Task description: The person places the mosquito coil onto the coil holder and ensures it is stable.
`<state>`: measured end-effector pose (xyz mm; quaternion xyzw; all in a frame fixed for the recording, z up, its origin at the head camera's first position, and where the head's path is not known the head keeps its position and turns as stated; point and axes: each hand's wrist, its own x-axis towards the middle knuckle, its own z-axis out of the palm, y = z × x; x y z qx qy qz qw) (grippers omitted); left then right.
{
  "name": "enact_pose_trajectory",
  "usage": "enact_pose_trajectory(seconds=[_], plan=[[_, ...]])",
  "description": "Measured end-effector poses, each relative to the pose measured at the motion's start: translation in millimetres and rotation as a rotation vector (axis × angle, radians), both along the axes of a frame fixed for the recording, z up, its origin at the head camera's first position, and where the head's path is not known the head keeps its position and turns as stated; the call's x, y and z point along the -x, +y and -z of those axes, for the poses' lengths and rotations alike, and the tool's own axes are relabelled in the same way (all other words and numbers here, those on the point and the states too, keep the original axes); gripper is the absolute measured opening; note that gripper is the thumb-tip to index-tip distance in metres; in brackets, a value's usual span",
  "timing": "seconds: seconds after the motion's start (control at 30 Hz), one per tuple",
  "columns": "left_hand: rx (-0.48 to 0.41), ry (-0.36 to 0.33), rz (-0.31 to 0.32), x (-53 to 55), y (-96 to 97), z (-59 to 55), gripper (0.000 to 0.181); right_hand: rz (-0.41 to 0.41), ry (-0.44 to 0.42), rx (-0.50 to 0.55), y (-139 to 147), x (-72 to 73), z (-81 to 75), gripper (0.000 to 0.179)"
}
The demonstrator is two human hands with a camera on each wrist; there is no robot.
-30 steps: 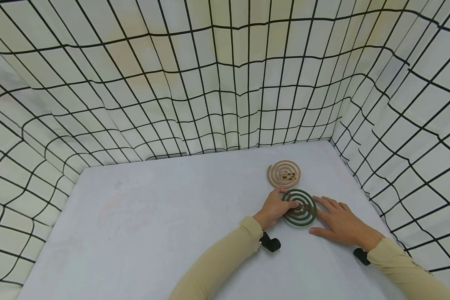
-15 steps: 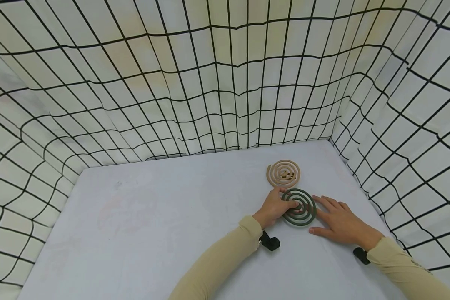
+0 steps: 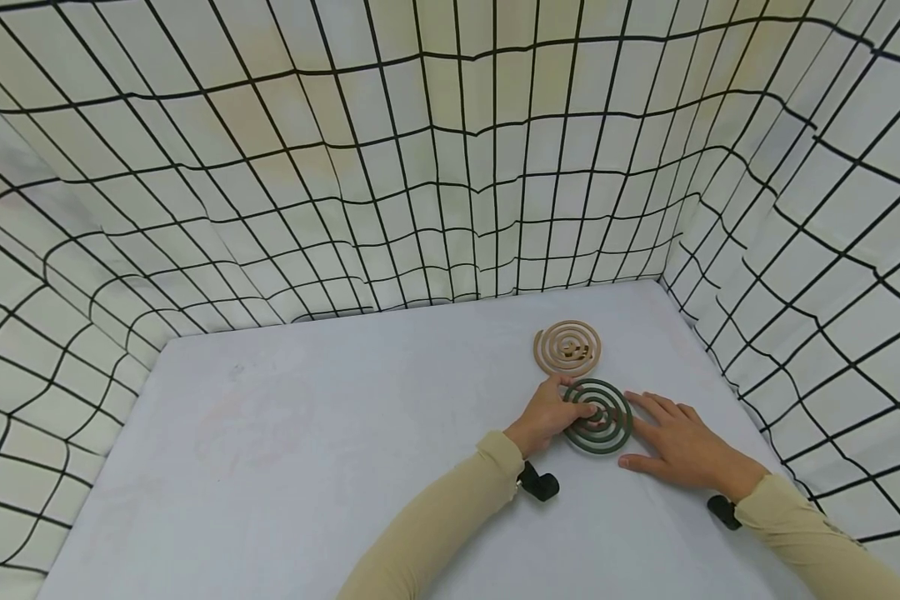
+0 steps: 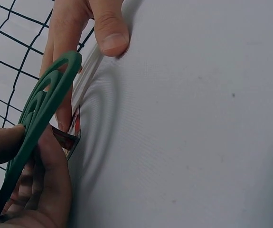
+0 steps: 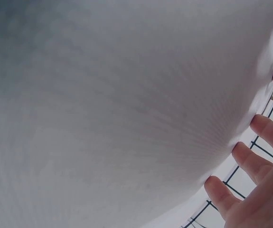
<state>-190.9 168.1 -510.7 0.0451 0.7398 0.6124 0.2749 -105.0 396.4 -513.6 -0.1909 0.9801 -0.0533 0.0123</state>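
Note:
A green mosquito coil (image 3: 601, 415) is in my left hand (image 3: 547, 417), near the right end of the table. The thumb lies on its upper face, and the other fingers are curled beneath it. In the left wrist view the green coil (image 4: 41, 121) stands tilted above the white cloth, casting a ringed shadow. Just right of it, my right hand (image 3: 678, 446) rests on the cloth with fingers spread and nearly straight. A tan coil (image 3: 567, 348) lies flat behind the left fingertips, with dark and gold marks near its centre.
White cloth covers the table (image 3: 330, 450). Black netting (image 3: 450, 150) over white sheeting rises at the back and both sides. A small red and dark edge (image 4: 73, 137) shows beyond the green coil; its kind is unclear.

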Motion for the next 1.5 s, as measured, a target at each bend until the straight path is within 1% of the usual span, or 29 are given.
enact_pose_trajectory(seconds=[0.33, 0.93, 1.03, 1.17, 1.3, 1.37, 1.5], plan=[[0.067, 0.033, -0.015, -1.6, 1.3, 2.1, 0.045, -0.005, 0.011, -0.001, 0.7, -0.6, 1.2, 0.073], [0.080, 0.056, 0.009, 0.7, -0.8, 0.0, 0.043, 0.006, -0.018, -0.007, -0.6, -0.5, -1.9, 0.075], [0.059, 0.047, 0.006, 0.7, -3.0, -0.9, 0.040, 0.005, -0.019, -0.008, -1.3, -0.6, -2.7, 0.075], [0.010, 0.013, -0.013, 1.5, -6.6, -0.6, 0.035, 0.000, -0.011, -0.010, -3.2, -0.5, -3.9, 0.074], [-0.003, -0.022, -0.023, 1.9, -11.4, -0.3, 0.034, 0.000, -0.012, -0.005, -4.5, -0.7, -4.5, 0.074], [0.003, -0.025, -0.018, 2.1, -14.8, -0.5, 0.033, 0.001, -0.016, -0.004, -4.7, -0.9, -4.3, 0.074], [-0.017, -0.037, -0.014, 4.4, -21.7, -0.5, 0.031, -0.002, -0.012, -0.004, -4.1, -0.8, -2.9, 0.074]])
